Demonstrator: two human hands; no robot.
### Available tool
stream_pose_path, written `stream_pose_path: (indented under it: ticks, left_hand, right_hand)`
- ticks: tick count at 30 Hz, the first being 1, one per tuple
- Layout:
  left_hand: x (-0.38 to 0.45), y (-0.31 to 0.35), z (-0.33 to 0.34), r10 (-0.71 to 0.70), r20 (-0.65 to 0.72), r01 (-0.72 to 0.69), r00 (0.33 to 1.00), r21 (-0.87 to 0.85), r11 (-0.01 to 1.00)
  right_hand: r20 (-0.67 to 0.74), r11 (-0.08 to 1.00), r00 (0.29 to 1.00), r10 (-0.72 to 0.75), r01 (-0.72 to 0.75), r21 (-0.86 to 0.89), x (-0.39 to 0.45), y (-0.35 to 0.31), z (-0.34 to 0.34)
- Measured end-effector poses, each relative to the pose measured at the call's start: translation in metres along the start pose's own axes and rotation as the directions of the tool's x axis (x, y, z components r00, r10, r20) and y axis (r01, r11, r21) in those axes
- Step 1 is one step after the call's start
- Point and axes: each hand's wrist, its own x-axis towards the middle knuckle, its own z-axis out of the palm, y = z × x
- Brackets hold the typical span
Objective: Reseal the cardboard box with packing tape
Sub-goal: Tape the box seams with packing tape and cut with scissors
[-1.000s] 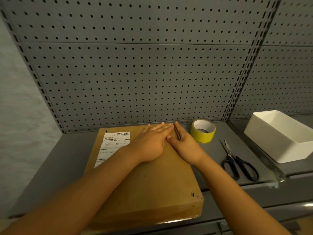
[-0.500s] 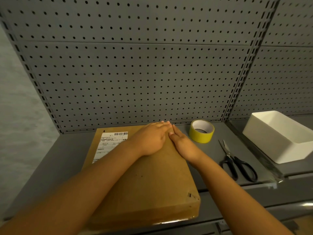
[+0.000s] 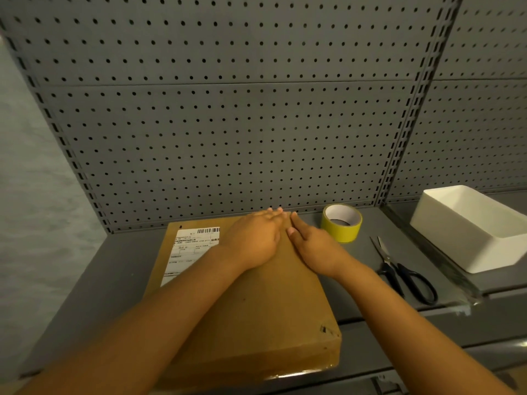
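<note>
A person's two bare hands press flat on the far end of a brown cardboard box (image 3: 251,317) lying at lower centre of the frame on a grey metal shelf (image 3: 94,280). The left hand (image 3: 253,240) and right hand (image 3: 316,249) lie side by side, fingers extended and palms down, gripping nothing, their fingertips near the box's far edge. A white shipping label (image 3: 194,249) shows on the box's upper left corner, partly under the left forearm. A roll of yellow packing tape (image 3: 341,222) lies flat just right of the box, right of centre. Black-handled scissors (image 3: 399,269) lie further right, closed, and a white bin (image 3: 467,226) sits at the right edge. Grey pegboard (image 3: 228,109) fills the upper frame
</note>
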Motion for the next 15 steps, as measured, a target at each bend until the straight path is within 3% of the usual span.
stream_pose_path:
  ticks: [6,9,15]
  left_hand:
    - [-0.003,-0.012,-0.008,-0.005,0.11,0.019,0.994,-0.127,0.992]
    - [-0.012,-0.026,-0.011,-0.125,0.139,0.147,0.982,-0.158,0.976]
    - [-0.027,-0.053,-0.019,-0.291,0.11,0.305,0.95,-0.141,0.942]
  right_hand:
    - [-0.035,0.996,0.999,0.036,-0.033,0.087,-0.002,-0.004,0.0]
    - [-0.06,0.971,0.997,0.048,-0.033,0.238,-0.009,-0.002,-0.003]
    - [0.161,0.927,0.985,0.066,-0.12,0.356,-0.028,-0.006,-0.009]
